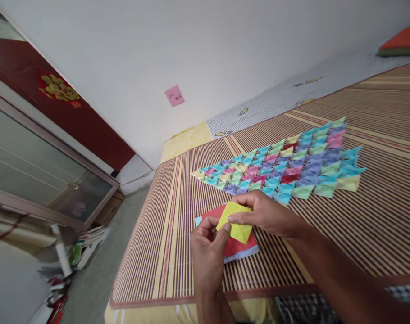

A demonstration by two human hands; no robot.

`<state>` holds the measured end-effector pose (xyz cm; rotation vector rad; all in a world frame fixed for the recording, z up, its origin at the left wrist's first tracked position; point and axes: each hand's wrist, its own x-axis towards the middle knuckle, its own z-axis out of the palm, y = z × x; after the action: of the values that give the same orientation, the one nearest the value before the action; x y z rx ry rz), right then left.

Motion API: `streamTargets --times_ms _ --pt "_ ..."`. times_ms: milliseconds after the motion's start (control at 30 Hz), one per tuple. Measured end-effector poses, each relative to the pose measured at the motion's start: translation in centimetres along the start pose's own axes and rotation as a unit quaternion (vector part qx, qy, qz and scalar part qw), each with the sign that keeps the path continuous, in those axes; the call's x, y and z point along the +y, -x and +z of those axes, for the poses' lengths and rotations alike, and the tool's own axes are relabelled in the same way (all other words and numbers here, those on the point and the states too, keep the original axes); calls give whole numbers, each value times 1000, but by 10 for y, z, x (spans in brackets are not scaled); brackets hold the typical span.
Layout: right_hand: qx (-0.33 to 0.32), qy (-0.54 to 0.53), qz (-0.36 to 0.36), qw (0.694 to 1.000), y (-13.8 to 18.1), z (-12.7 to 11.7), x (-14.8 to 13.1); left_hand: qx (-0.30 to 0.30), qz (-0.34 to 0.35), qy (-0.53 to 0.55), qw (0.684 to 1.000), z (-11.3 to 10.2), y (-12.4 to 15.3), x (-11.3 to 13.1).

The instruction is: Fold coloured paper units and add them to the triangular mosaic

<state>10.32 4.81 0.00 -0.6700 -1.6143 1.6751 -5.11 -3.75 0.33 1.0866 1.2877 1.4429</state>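
Observation:
Between my two hands is a folded piece of yellow paper (240,233) with crease lines across its face. My left hand (208,247) pinches its lower left edge, thumb on top. My right hand (259,211) grips its upper right side, with the thumb pressed flat on the paper and the fingers behind. Underneath lies a stack of paper sheets (230,252), red on top, with light blue and pale lilac edges showing. Beyond my hands spreads a triangular arrangement of small folded paper pieces (269,164) in blue, green, pink, purple, yellow and red.
A striped bamboo mat (157,252) covers the bed, its front edge close to me. A pink note (174,96) is stuck on the white wall. Left of the bed are the floor (100,265), a glass-panelled door (46,166) and piled items. A red cushion (403,38) lies far right.

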Motion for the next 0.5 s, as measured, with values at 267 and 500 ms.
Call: streamTargets --times_ms 267,500 --pt "24 84 -52 995 0 0 3 -35 -5 -21 999 -1 1 3" --pt "88 20 -51 995 -2 -1 -2 15 -9 43 999 1 -3 -6"
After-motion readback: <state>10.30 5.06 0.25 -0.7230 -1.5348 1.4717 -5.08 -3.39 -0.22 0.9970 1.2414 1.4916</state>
